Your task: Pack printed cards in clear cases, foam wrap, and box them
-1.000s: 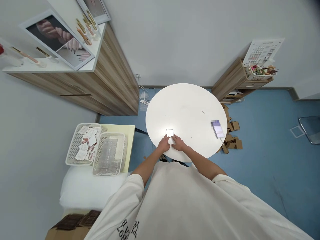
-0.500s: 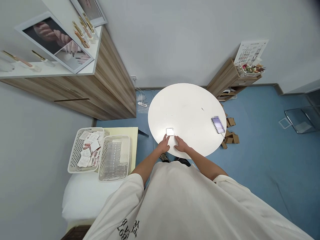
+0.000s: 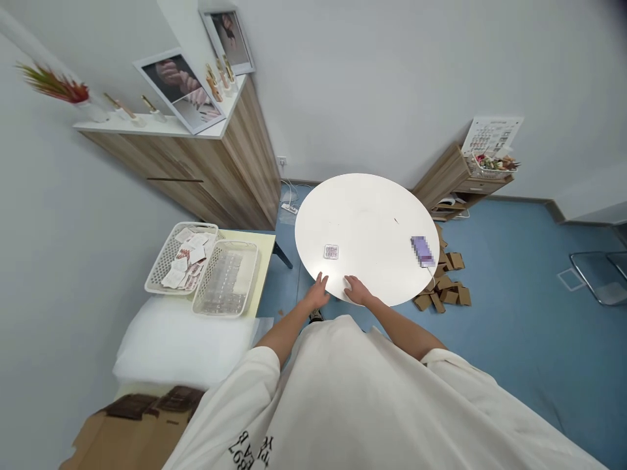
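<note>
A small square clear case (image 3: 332, 252) with a pinkish, patterned inside lies flat on the white oval table (image 3: 365, 209), near its front left. My left hand (image 3: 318, 292) is at the table's front edge, just short of the case, with its fingers apart and nothing in them. To its right, my right hand (image 3: 357, 290) hovers at or rests on the tabletop, fingers slightly curled and apart, holding nothing. Neither hand touches the case. A blurred-out purple phone (image 3: 422, 251) with a white cable lies at the table's right side.
Left of me, one white basket (image 3: 161, 264) holds printed cards and another basket (image 3: 200, 297) holds clear plastic cases. Both stand on a pale yellow surface (image 3: 264, 251). A wooden cabinet (image 3: 196, 170) stands behind. Cardboard pieces (image 3: 443, 294) lie on the floor at right.
Both hands have drawn back from the case toward the table's front edge. The case, glaring white before, now shows its patterned inside. My view has shifted, revealing more at left.
</note>
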{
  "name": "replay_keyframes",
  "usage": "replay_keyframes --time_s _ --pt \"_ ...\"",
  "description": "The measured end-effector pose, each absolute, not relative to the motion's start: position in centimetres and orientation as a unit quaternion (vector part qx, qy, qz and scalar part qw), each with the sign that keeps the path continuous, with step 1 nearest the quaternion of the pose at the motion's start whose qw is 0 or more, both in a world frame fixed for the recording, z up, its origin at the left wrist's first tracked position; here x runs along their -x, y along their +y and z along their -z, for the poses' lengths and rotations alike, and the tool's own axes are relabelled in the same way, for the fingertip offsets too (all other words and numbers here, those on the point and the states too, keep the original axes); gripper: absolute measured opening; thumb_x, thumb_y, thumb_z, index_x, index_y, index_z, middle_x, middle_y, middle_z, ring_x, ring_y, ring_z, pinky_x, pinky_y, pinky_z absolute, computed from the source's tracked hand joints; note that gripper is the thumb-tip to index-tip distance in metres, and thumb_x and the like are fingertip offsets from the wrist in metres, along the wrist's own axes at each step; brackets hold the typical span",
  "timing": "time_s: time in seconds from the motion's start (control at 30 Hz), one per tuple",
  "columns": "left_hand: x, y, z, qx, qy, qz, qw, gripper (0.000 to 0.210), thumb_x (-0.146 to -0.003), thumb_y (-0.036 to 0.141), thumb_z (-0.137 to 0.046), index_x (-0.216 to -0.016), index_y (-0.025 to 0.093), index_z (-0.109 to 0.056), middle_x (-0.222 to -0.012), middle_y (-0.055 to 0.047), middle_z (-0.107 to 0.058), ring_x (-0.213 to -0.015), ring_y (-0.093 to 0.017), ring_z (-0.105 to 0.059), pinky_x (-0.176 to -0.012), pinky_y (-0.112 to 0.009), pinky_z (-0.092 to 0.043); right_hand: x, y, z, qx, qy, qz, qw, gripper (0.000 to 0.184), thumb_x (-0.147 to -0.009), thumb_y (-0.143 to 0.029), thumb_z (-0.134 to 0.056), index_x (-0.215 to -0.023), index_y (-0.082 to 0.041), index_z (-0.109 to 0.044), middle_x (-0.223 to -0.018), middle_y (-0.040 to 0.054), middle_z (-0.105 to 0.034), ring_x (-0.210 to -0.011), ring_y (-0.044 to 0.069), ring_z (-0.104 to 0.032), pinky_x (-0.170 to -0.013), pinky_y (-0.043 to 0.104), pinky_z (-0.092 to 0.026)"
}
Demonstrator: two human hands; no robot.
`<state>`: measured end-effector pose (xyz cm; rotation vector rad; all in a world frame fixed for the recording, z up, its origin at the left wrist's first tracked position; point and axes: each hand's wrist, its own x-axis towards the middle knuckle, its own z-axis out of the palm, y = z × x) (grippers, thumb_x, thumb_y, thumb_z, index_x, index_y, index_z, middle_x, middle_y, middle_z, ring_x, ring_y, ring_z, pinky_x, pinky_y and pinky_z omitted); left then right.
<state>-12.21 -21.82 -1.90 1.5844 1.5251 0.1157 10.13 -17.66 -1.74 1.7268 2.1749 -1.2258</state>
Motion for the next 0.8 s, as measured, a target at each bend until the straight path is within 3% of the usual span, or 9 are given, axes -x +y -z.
replay_keyframes --time_s 0.2,0.33,0.6,0.8 --pt "9.6 -27.8 1.6 -0.608 0.658 -0.085 0.436 0.081 -0.085 0.030 -0.056 -0.158 0.020 -0.022 -0.168 -0.012 0.000 -0.136 -0.038 -0.046 -0.106 -0.045 -0.041 -12.6 -21.5 1.8 -0.537 0.743 0.399 0.024 0.063 -0.093 -0.033 -0.045 -0.154 -0.018 -0.036 -0.159 0.0125 -0.032 -0.144 0.030 -0.033 -0.116 0.045 -0.031" --pt "8.7 -32.0 0.9 -0.599 0.684 -0.084 0.408 0.078 -0.086 0.026 -0.052 -0.158 0.018 -0.022 -0.168 -0.013 -0.001 -0.143 -0.038 -0.037 -0.109 -0.045 -0.039 -12.8 -24.2 2.2 -0.507 0.755 0.415 0.016 0.061 -0.094 -0.036 -0.044 -0.153 -0.020 -0.038 -0.158 0.0110 -0.033 -0.143 0.031 -0.035 -0.115 0.045 -0.034" --pt "11.0 -39.4 0.0 -0.546 0.740 -0.126 0.372 0.070 -0.087 0.024 -0.052 -0.154 0.018 -0.032 -0.166 -0.015 -0.017 -0.148 -0.034 -0.029 -0.118 -0.046 -0.028 -9.0 -28.2 2.0 -0.424 0.801 0.422 0.019 0.058 -0.093 -0.030 -0.045 -0.150 -0.019 -0.042 -0.152 0.0129 -0.041 -0.137 0.030 -0.043 -0.113 0.044 -0.037" --pt "15.4 -44.2 -0.1 -0.509 0.778 -0.094 0.356 0.064 -0.093 0.030 -0.047 -0.154 0.021 -0.029 -0.165 -0.010 -0.019 -0.149 -0.028 -0.029 -0.117 -0.040 -0.030 -4.0 -31.0 2.0 -0.367 0.830 0.416 0.051 0.051 -0.097 -0.031 -0.046 -0.147 -0.021 -0.045 -0.150 0.0138 -0.043 -0.122 0.026 -0.057 -0.102 0.037 -0.046"
